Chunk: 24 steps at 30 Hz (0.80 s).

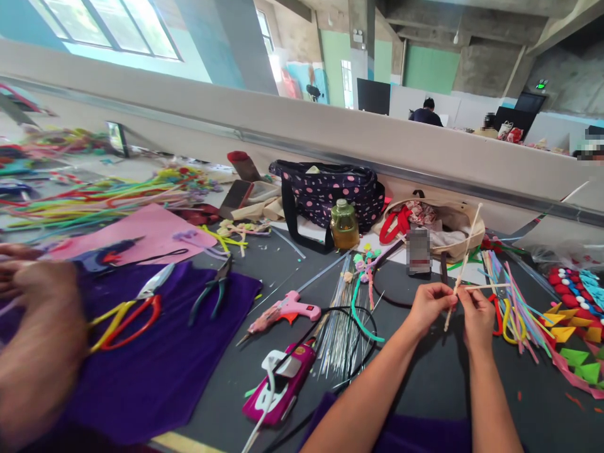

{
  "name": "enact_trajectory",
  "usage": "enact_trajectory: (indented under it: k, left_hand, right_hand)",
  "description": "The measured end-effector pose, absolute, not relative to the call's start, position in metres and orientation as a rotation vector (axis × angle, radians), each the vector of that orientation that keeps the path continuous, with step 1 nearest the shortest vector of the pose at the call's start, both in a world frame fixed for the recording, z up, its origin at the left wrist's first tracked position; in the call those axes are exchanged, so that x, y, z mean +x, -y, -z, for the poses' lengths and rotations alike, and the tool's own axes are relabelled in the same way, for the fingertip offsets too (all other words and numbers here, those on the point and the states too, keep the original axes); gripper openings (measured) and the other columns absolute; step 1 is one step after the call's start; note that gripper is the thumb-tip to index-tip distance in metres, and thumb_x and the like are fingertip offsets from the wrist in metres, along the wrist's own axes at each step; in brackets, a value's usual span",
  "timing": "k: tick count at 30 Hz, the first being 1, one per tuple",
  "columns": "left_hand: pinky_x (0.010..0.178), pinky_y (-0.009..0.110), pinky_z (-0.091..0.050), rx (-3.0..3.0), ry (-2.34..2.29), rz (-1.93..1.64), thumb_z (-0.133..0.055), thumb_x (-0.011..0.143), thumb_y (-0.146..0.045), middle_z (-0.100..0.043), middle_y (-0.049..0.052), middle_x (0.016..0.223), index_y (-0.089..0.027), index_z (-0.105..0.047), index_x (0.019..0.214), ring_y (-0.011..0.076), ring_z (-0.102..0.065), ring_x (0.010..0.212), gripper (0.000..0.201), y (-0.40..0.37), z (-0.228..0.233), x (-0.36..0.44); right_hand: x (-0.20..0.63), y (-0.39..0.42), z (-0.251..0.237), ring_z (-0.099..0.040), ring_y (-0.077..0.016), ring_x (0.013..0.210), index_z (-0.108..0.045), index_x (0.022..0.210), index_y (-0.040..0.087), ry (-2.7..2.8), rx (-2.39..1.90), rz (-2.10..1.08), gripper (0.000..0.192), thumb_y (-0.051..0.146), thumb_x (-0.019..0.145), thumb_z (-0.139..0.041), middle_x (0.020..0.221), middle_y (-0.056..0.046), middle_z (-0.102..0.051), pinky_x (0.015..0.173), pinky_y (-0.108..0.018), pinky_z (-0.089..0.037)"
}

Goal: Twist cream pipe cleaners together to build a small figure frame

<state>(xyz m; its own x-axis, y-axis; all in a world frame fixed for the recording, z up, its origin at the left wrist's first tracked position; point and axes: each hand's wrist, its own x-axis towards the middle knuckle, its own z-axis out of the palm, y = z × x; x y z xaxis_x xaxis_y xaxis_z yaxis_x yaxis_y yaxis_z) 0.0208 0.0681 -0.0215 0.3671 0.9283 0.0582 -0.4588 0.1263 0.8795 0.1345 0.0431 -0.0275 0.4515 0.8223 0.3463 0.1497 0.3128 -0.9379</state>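
Observation:
My left hand [433,306] and my right hand [477,316] meet over the right side of the dark table. Both pinch a cream pipe cleaner [468,246], twisted around itself where the fingertips come together. One end rises upright, another points right, and a short end hangs below. Close to my right hand lie scissors [513,322] with red and yellow handles and a bunch of pastel pipe cleaners [504,292]. Left of my left hand are a pile of thin wire stems [340,343] and a small pipe-cleaner flower piece [368,267].
A co-worker's arm [44,340] reaches in at left, near scissors [134,311], pliers [212,289] and purple cloth [189,358]. A pink glue gun [287,309], a magenta toy-car-shaped box [280,384], a bottle [344,228] and bags [311,189] stand mid-table.

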Motion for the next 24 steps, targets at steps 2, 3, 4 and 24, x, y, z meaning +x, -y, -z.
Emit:
enact_trajectory:
  k: [2,3,4,24]
  left_hand:
    - [0.055,0.023,-0.041,0.927,-0.566,-1.052,-0.082,0.052,-0.04,-0.061,0.002,0.056,-0.009,-0.064,0.067,0.0106,-0.055,0.05,0.038,-0.0673,0.0204,0.0197]
    - [0.056,0.024,-0.042,0.905,-0.557,-1.025,-0.083,0.051,-0.04,-0.061,0.002,0.057,-0.009,-0.064,0.067,0.0111,-0.056,0.05,0.04,-0.0671,0.0199,0.019]
    - [0.056,0.024,-0.043,0.888,-0.553,-0.996,-0.083,0.05,-0.041,-0.06,0.002,0.057,-0.009,-0.064,0.068,0.0114,-0.057,0.05,0.041,-0.0669,0.0196,0.0185]
    - [0.053,0.022,-0.041,0.997,-0.618,-1.073,-0.082,0.051,-0.034,-0.061,0.0,0.056,-0.009,-0.065,0.066,0.0079,-0.052,0.048,0.034,-0.0717,0.0228,0.019]
  right_hand:
    - [0.134,-0.0438,0.0283,-0.057,-0.0172,0.07,-0.066,0.074,0.016,1.0,-1.154,-0.67,0.023,0.04,0.074,-0.068,0.072,-0.002,-0.064,0.065,-0.029,-0.045]
    - [0.1338,-0.0441,0.0287,-0.056,-0.0166,0.067,-0.066,0.074,0.016,0.99,-1.141,-0.703,0.023,0.039,0.074,-0.067,0.07,-0.002,-0.062,0.063,-0.028,-0.045]
    - [0.1337,-0.0444,0.029,-0.056,-0.0162,0.066,-0.065,0.073,0.016,0.989,-1.138,-0.716,0.024,0.039,0.074,-0.067,0.067,-0.001,-0.061,0.062,-0.028,-0.044]
    - [0.1352,-0.0424,0.0232,-0.058,-0.0186,0.071,-0.065,0.071,0.016,1.172,-1.286,-0.392,0.027,0.042,0.079,-0.062,0.073,-0.004,-0.064,0.068,-0.031,-0.045]
